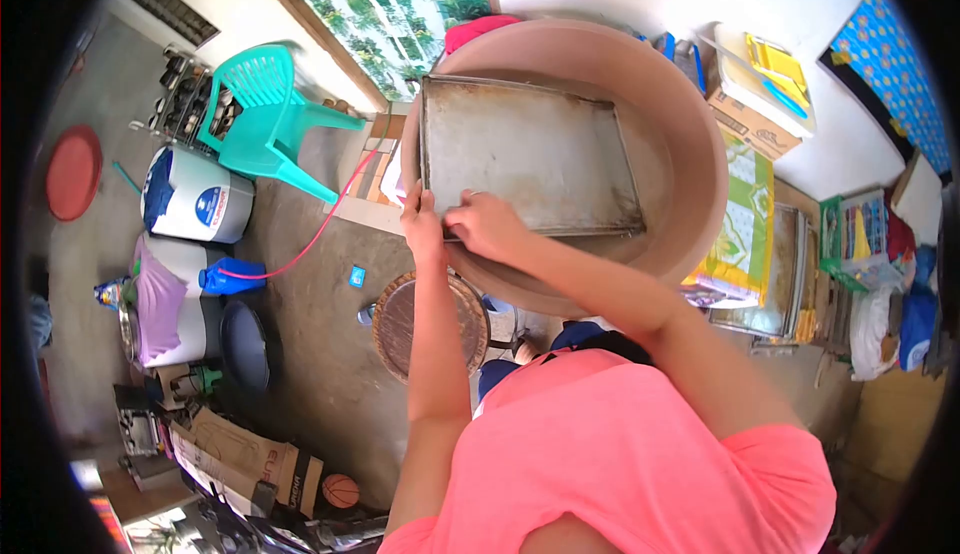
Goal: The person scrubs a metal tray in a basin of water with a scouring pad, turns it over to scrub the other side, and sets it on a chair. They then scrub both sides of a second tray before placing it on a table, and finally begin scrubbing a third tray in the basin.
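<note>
A shallow rectangular metal tray with stained, darkened rims lies tilted in a large round brown basin. My left hand grips the tray's near left corner, fingers bent over its edge. Right beside it, my right hand is closed, with its fingertips pressed against the same corner. Whatever my right fingers hold, if anything, is hidden. The tray's near left corner is partly covered by both hands.
A round stool stands below the basin. To the left are a green plastic chair, a pink hose, a blue container and a dark basin. A table with a green-and-yellow cloth stands right.
</note>
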A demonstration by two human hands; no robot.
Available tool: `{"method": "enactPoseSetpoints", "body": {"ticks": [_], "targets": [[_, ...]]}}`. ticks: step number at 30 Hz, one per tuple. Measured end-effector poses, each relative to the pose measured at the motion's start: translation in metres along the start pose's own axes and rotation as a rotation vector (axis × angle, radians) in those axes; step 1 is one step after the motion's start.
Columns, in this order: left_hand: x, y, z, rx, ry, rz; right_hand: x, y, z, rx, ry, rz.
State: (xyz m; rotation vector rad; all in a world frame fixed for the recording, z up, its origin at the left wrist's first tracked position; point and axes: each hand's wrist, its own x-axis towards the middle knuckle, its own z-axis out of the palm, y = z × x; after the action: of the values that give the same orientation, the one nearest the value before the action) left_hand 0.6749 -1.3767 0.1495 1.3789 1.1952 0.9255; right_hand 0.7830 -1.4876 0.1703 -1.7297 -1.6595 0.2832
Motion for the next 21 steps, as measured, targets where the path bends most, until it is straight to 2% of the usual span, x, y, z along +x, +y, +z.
{"method": "enactPoseSetpoints", "body": {"ticks": [2,5,8,10,14,17,18,19,21], "targets": [[-0.009,0.019,-0.001,-0.121,-0.005,-0.049,0.005,-0.007,0.006,0.052,0.095,-0.096],[-0.015,0.029,0.001,-0.152,0.022,-0.090,-0.033,0.043,-0.029,-0.052,-0.157,-0.061],[-0.018,0.036,0.004,-0.242,0.035,-0.135,-0.043,0.057,-0.041,-0.101,-0.128,-0.128],[-0.018,0.033,0.001,-0.266,0.038,-0.164,-0.021,0.035,-0.035,-0.018,-0.113,-0.170],[-0.013,0.024,0.000,-0.094,0.066,-0.058,0.018,0.008,-0.013,0.066,-0.045,-0.184],[-0.010,0.010,-0.001,0.048,0.054,0.044,0.032,0.051,-0.015,-0.015,0.127,-0.068],[-0.009,0.007,-0.002,0.101,0.050,0.072,0.036,0.073,-0.026,-0.049,0.137,0.066],[-0.007,0.004,-0.002,0.154,0.047,0.102,0.040,0.105,-0.042,-0.081,0.147,0.201],[-0.005,-0.003,-0.004,0.291,0.057,0.118,0.036,0.215,-0.048,-0.101,0.150,0.449]]}}
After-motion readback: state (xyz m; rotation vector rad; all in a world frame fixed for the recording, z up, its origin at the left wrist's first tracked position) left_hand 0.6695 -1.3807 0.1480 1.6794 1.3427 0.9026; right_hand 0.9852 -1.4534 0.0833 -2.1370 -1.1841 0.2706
